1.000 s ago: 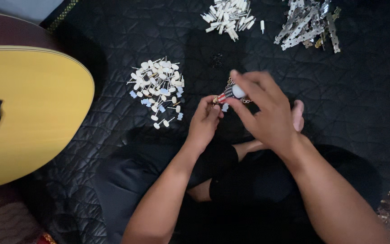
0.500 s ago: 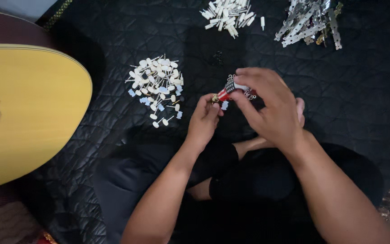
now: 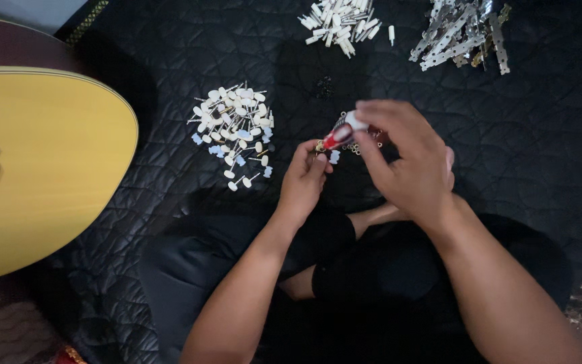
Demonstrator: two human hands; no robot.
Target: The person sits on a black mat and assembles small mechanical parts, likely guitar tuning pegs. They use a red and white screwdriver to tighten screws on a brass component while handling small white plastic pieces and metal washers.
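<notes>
Now the right hand [image 3: 405, 162] has tipped the small red-and-white tool [image 3: 342, 131] over toward the left hand [image 3: 304, 178], which pinches a tiny brass-coloured part [image 3: 319, 145], probably a tuner piece, though it is blurred. Around them, from largest: the yellow guitar body [image 3: 35, 168], the quilted black mat [image 3: 170, 40], white peg heaps [image 3: 234, 128] and metal strips [image 3: 459, 34]; nothing blocks the hands.

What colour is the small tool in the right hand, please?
Red with a white end, seen in the head view.
</notes>
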